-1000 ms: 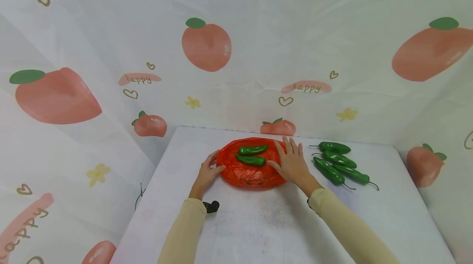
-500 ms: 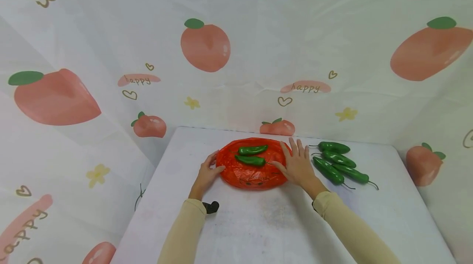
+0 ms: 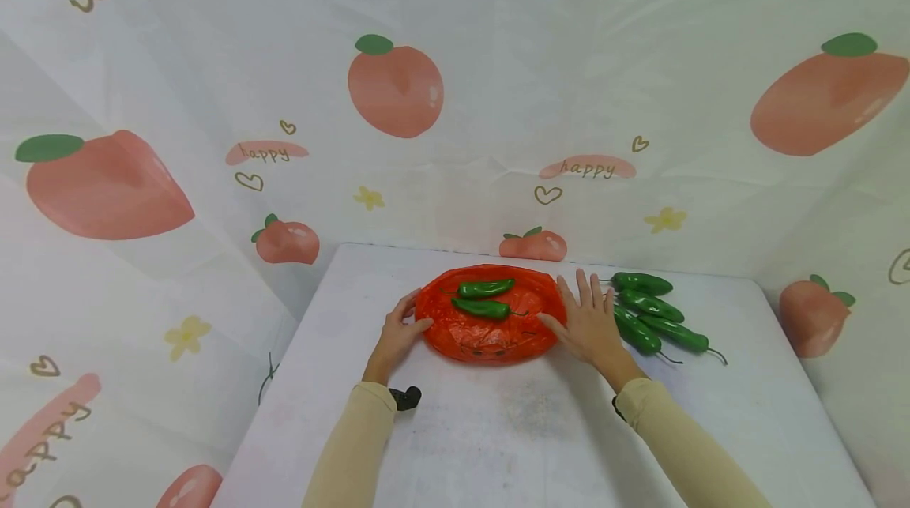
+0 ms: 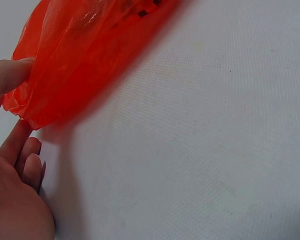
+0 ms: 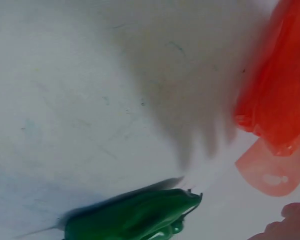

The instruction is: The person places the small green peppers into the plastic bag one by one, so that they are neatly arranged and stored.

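A red plastic bag with printed dark markings lies spread round on the table, two green chili peppers within its outline. At its left rim my left hand pinches the plastic; in the left wrist view the thumb lies on the near side of the red film and a finger reaches behind it. My right hand is at the bag's right side with fingers spread and holds nothing. Its fingers overlap the ends of the pepper pile in the head view. Only a bit of this hand shows in the right wrist view.
Several green chili peppers with thin stems lie together on the white table, right of the bag. A black wrist-mounted piece sticks out by the left sleeve. A white printed cloth hangs behind the table's back edge.
My right hand has moved right, from over the bag's right part to its right edge, in front of the pepper pile. The left hand, bag and peppers look unchanged.
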The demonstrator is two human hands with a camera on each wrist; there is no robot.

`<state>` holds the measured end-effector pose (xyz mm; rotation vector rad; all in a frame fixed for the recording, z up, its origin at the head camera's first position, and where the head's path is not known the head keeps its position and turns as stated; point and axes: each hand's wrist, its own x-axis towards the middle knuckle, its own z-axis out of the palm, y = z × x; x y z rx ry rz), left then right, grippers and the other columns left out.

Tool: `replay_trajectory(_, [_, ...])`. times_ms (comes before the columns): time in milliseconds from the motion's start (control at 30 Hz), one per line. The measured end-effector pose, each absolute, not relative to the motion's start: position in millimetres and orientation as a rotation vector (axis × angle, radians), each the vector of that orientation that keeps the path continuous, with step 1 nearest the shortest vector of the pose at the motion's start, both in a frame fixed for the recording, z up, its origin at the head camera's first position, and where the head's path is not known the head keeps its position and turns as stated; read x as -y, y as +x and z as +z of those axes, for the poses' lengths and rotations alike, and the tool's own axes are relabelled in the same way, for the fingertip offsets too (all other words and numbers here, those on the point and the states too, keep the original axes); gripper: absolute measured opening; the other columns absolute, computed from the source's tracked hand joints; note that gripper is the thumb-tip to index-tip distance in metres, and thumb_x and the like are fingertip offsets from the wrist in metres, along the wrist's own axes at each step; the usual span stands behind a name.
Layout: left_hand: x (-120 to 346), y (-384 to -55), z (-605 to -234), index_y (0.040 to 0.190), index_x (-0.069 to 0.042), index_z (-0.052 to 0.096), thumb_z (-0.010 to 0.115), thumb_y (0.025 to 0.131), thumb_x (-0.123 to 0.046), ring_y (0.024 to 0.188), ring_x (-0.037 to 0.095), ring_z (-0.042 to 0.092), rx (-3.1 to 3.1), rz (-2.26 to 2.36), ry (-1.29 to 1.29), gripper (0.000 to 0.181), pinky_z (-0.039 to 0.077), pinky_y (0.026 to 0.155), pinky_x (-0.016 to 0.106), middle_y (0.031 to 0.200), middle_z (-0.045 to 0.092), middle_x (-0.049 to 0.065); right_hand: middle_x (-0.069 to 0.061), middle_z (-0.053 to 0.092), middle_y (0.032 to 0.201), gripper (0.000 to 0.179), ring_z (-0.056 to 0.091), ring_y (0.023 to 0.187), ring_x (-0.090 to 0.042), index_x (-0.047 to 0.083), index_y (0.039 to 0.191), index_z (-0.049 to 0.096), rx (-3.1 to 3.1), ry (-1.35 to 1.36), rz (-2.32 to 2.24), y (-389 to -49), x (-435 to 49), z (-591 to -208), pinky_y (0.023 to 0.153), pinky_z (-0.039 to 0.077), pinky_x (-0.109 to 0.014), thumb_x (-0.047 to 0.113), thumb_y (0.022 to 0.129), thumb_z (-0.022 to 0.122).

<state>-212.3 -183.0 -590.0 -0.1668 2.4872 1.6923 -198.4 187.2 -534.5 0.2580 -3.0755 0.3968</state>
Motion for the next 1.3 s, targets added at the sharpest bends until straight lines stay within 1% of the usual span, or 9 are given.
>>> replay_trajectory(200, [184,-213,-590,0.153,-0.031,0.045,0.07,0.095,-0.022,0.139,0.031,0.043,-2.484,1.696,-0.16,0.063,0.038,0.115,0.056,0.153,0.051,0.006,-0.029,0.011,0.168,0.087,0.003,0.154,-0.056,0.01,0.162,0.025,3.078,0.211,0.413,-195,-199,-538,0.121,0.002,-0.075,0.063,0.097,0.049])
replay_trajectory(367, [183,-212,-589,0.153,-0.032,0.045,0.069,0.095,-0.024,0.14,0.031,0.042,-2.479,1.686,-0.177,0.064,0.038,0.115,0.057,0.154,0.049,0.007,-0.029,0.011,0.168,0.085,0.005,0.154,-0.055,0.008,0.162,0.025,3.079,0.168,0.401,-190,-209,-543,0.119,0.004,-0.077,0.061,0.099,0.047])
replay_trajectory(600, [182,-212,-588,0.153,-0.032,0.045,0.069,0.095,-0.023,0.139,0.03,0.042,-2.486,1.686,-0.182,0.063,0.037,0.115,0.056,0.153,0.05,0.006,-0.031,0.01,0.167,0.083,0.006,0.152,-0.057,0.006,0.161,0.024,3.091,0.127,0.427,-186,-224,-550,0.118,0.003,-0.079,0.061,0.102,0.041])
replay_trajectory(733, [182,-211,-587,0.153,-0.032,0.045,0.069,0.095,-0.024,0.139,0.031,0.041,-2.48,1.688,-0.191,0.063,0.038,0.115,0.057,0.152,0.05,0.006,-0.031,0.009,0.167,0.083,0.006,0.151,-0.059,0.006,0.161,0.024,3.081,0.102,0.455,-182,-232,-554,0.117,0.002,-0.079,0.061,0.102,0.041])
replay_trajectory(867, [182,-211,-588,0.153,-0.032,0.045,0.069,0.095,-0.025,0.141,0.032,0.04,-2.477,1.678,-0.185,0.063,0.038,0.115,0.059,0.153,0.049,0.006,-0.032,0.011,0.166,0.082,0.007,0.15,-0.061,0.004,0.159,0.026,3.063,0.068,0.507,-176,-239,-558,0.117,0.001,-0.079,0.06,0.102,0.042])
replay_trajectory(1067, [182,-212,-588,0.153,-0.031,0.044,0.068,0.095,-0.025,0.14,0.033,0.041,-2.491,1.672,-0.17,0.063,0.038,0.114,0.06,0.153,0.049,0.008,-0.034,0.013,0.164,0.081,0.008,0.149,-0.061,0.001,0.157,0.028,3.041,0.034,0.547,-169,-246,-559,0.116,0.003,-0.08,0.057,0.102,0.045])
replay_trajectory(1167, [182,-211,-589,0.154,-0.031,0.044,0.068,0.095,-0.025,0.141,0.033,0.041,-2.484,1.672,-0.172,0.063,0.038,0.115,0.059,0.153,0.049,0.007,-0.037,0.013,0.162,0.081,0.008,0.147,-0.062,-0.001,0.157,0.025,3.042,0.016,0.552,-166,-251,-559,0.115,0.005,-0.081,0.052,0.101,0.051])
replay_trajectory(1300, [183,-211,-589,0.153,-0.033,0.044,0.069,0.096,-0.026,0.142,0.031,0.039,-2.475,1.674,-0.179,0.063,0.037,0.116,0.059,0.154,0.048,0.005,-0.041,0.018,0.157,0.083,0.014,0.143,-0.064,-0.004,0.156,0.026,3.004,0.015,0.51,-162,-257,-559,0.113,0.013,-0.081,0.043,0.098,0.062])
